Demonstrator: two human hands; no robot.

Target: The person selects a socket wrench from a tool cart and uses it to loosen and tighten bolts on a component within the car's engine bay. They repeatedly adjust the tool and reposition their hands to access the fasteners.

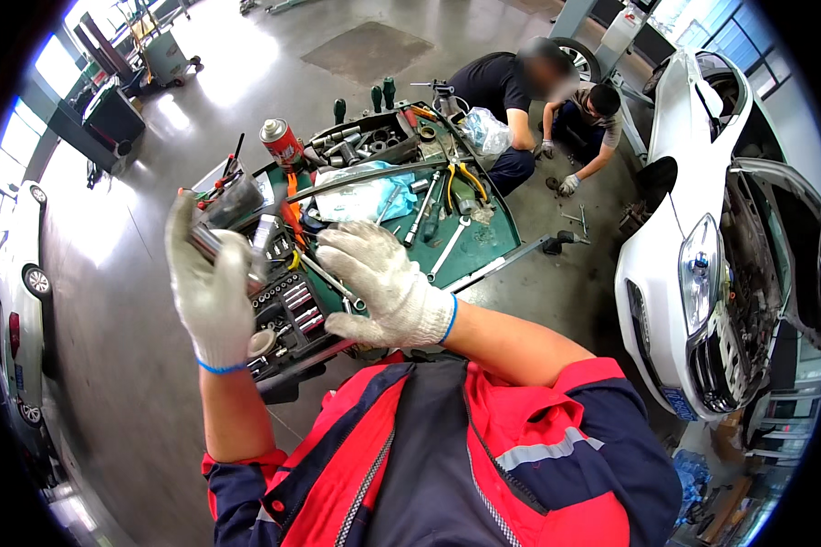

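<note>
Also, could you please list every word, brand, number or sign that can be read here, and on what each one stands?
Red can among the tools: its label has printing, which I do not copy out.
Blue plate on the front of the white car: too small and slanted to read.
Blue plate on the pale car at left: too small to read.

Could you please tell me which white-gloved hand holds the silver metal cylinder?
The left white-gloved hand: the silver metal cylinder sits between its thumb and fingers; the right white-gloved hand is open, showing nothing held.
</note>
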